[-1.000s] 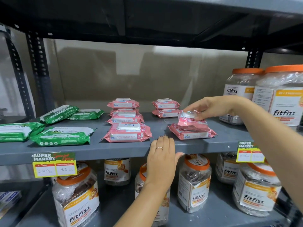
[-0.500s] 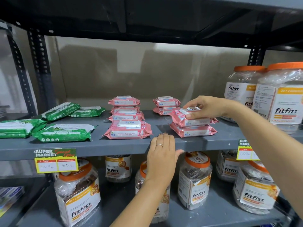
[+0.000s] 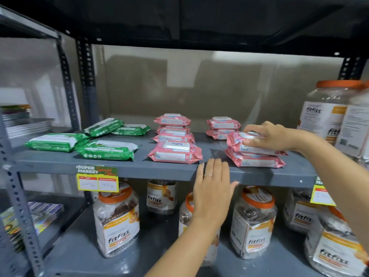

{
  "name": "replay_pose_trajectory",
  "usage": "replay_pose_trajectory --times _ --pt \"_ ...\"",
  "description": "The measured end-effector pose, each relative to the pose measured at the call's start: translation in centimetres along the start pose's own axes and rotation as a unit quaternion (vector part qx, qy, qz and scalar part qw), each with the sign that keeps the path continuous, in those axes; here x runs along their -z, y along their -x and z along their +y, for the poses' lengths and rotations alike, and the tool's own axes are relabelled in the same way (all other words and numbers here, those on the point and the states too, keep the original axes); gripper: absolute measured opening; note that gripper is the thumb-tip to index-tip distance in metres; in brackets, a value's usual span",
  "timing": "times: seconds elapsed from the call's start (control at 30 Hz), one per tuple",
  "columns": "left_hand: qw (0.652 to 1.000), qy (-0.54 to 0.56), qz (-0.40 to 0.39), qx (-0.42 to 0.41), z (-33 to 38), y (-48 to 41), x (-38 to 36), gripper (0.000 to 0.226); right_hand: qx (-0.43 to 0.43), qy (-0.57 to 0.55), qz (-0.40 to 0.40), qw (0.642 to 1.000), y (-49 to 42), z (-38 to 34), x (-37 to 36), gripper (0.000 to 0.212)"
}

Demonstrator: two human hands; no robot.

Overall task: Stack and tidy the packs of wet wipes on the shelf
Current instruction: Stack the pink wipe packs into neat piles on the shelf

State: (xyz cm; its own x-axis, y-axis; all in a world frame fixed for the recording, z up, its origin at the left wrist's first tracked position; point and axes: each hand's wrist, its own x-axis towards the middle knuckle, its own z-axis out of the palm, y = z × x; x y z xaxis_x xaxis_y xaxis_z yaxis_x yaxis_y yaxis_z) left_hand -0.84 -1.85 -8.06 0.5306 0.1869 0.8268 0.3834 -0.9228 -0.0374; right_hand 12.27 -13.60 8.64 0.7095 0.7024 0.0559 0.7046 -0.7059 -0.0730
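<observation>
Pink packs of wet wipes lie on the grey shelf (image 3: pixel 163 170). My right hand (image 3: pixel 268 135) rests on top of a pink pack (image 3: pixel 237 145), gripping it as it sits on a second pink pack (image 3: pixel 255 161) at the front right. A single pink pack (image 3: pixel 175 152) lies at the front centre, with a pink stack (image 3: pixel 173 127) behind it and a two-pack stack (image 3: pixel 222 126) further right. Several green packs (image 3: pixel 106 149) lie at the left. My left hand (image 3: pixel 212 188) lies flat against the shelf's front edge, fingers together, holding nothing.
Large orange-lidded fitfizz jars (image 3: pixel 327 114) stand at the right end of the shelf, close to my right arm. More fitfizz jars (image 3: pixel 116 218) fill the shelf below. A yellow price tag (image 3: pixel 97 180) hangs on the shelf edge. An upper shelf overhangs.
My right hand has laid the pink pack from tilted to flat on top of the front right pack. The left hand has stayed on the shelf edge.
</observation>
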Motion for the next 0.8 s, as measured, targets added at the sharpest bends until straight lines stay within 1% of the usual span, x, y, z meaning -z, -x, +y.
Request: replay_pose_trajectory --times 0.07,0.13,0.17,0.2,0.27,0.3,0.33,0.37,0.43,0.47,0.53,0.57,0.63,0.73,0.8 --pt "0.998 0.038 0.036 0.027 -0.8 0.9 2.0 0.05 0.001 0.0 -0.002 1.0 -0.2 0.3 0.0 0.063" --pt "0.994 0.054 0.073 0.067 -3.1 1.9 3.9 0.05 0.004 0.001 0.001 1.0 -0.4 0.4 0.1 0.077" --pt "0.992 0.039 0.081 0.089 -4.8 2.5 4.6 0.052 0.01 0.001 0.001 1.0 -0.4 0.3 0.3 0.085" --pt "0.991 0.014 0.077 0.111 -6.8 3.0 5.0 0.055 0.009 -0.001 -0.002 1.0 -0.3 0.1 0.4 0.091" --pt "0.988 -0.04 0.042 0.141 -10.7 3.6 5.3 0.062 -0.002 0.007 -0.012 1.0 0.0 -0.6 0.7 0.092" --pt "0.987 -0.064 0.022 0.146 -12.2 3.9 5.1 0.065 -0.002 0.013 0.0 1.0 0.1 -1.0 0.8 0.092" --pt "0.987 -0.08 0.008 0.141 -13.4 4.0 4.9 0.067 0.007 0.014 0.032 0.999 0.2 -1.6 0.9 0.093" --pt "0.987 -0.09 0.0 0.132 -14.2 4.1 4.6 0.068 0.027 0.009 0.082 0.996 0.4 -2.5 0.9 0.092" --pt "0.99 -0.087 0.009 0.108 -15.1 4.0 4.0 0.064 0.081 -0.025 0.177 0.98 0.7 -4.8 0.8 0.08" --pt "0.992 -0.079 0.018 0.098 -15.5 4.0 3.8 0.062 0.11 -0.044 0.207 0.971 0.7 -6.3 0.6 0.071" --pt "0.994 -0.062 0.037 0.086 -15.6 3.8 3.7 0.06 0.165 -0.078 0.227 0.957 0.5 -9.0 0.0 0.054" --pt "0.994 -0.051 0.045 0.083 -15.6 3.8 3.7 0.059 0.187 -0.097 0.216 0.954 0.3 -10.5 -0.5 0.048" --pt "0.995 -0.03 0.053 0.076 -15.8 4.0 3.7 0.059 0.207 -0.117 0.154 0.959 -0.2 -13.1 -1.5 0.043" --pt "0.996 -0.005 0.06 0.07 -16.2 4.2 3.9 0.055 0.205 -0.079 0.028 0.975 -1.3 -15.8 -3.0 0.05" --pt "0.995 0.01 0.063 0.071 -16.2 4.2 4.0 0.051 0.2 -0.07 -0.009 0.977 -1.6 -16.3 -3.7 0.054"
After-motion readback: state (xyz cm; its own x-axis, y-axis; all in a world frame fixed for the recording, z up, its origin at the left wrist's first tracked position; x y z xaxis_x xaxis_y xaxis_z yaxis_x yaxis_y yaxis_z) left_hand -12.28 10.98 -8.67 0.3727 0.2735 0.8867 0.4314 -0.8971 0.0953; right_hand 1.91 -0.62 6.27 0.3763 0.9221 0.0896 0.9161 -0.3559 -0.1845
